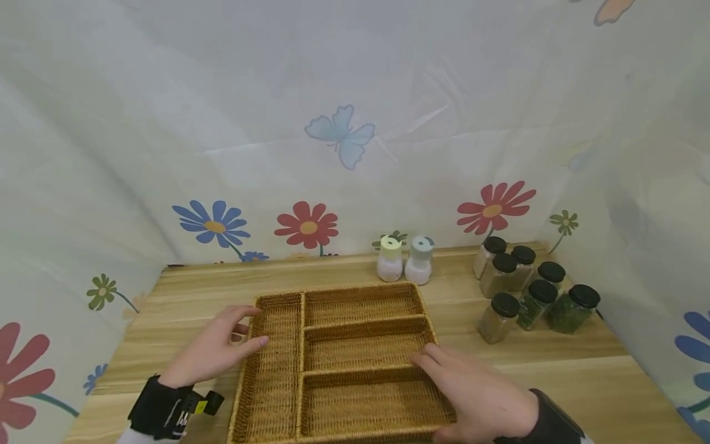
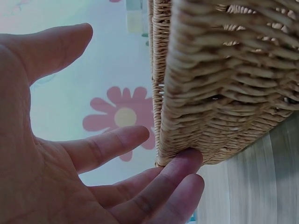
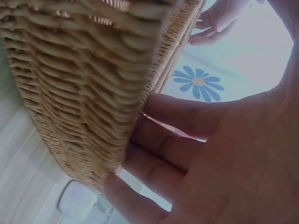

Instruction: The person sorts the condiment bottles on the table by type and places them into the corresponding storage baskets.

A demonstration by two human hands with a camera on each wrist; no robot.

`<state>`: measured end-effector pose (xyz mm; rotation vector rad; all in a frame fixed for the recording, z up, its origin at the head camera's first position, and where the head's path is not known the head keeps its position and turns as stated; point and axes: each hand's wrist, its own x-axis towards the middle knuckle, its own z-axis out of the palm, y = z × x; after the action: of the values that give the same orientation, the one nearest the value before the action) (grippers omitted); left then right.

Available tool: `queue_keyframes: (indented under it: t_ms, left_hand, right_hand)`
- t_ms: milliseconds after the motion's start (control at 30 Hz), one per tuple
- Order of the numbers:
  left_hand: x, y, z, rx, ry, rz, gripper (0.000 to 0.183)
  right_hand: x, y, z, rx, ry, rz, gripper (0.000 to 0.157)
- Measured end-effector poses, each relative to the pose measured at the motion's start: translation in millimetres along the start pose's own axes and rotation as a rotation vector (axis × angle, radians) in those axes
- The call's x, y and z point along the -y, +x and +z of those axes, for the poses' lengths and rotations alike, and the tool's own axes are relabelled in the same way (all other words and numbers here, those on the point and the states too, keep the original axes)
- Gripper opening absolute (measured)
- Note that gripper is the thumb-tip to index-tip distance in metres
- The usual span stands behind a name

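Note:
A woven wicker tray [image 1: 302, 351] with one long compartment at left and three wide ones beside it lies on the table, all compartments bare inside. My left hand [image 1: 213, 348] is at its left side, thumb raised apart from the other fingers. In the left wrist view, the lower fingertips [image 2: 189, 158] touch the outer wicker wall [image 2: 233, 74]. My right hand [image 1: 471, 391] lies along the right side, near the front corner. In the right wrist view, its fairly straight fingers [image 3: 156, 170] rest against the outer wall [image 3: 84, 84] and rim.
Two white shakers, one with a yellow-green top [image 1: 390, 259] and one with a grey-blue top [image 1: 419, 260], stand behind the tray. Several black-lidded spice jars [image 1: 497, 317] cluster at the right of the wooden table [image 1: 194, 287]. A flower-printed curtain [image 1: 310, 179] encloses the back and sides.

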<state>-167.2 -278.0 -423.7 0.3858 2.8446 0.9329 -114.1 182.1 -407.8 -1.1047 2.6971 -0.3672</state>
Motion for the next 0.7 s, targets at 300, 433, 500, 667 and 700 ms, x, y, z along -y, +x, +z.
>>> queue_keyframes:
  t_ms: [300,433,500,667,700]
  left_hand:
    - [-9.7,0.9,7.2,0.026,-0.043,0.023,0.068]
    - [-11.7,1.3,10.1,0.034,-0.052,0.033,0.067]
    - [-12.1,1.2,11.0,0.035,-0.051,0.033,0.069]
    - [-12.0,1.7,12.0,0.028,-0.051,0.03,0.068]
    - [-12.0,1.9,12.0,0.026,-0.05,0.032,0.067]
  right_hand:
    - [-10.3,-20.4,3.6,-0.016,0.025,0.03,0.103]
    - [-12.8,-25.9,4.0,-0.023,0.038,0.053,0.105]
    - [-13.6,-27.6,4.8,-0.038,0.034,0.044,0.104]
    - [-16.8,-28.1,5.8,-0.051,0.031,0.016,0.102]
    - [-18.0,-28.0,5.9,-0.054,0.025,0.006,0.102]
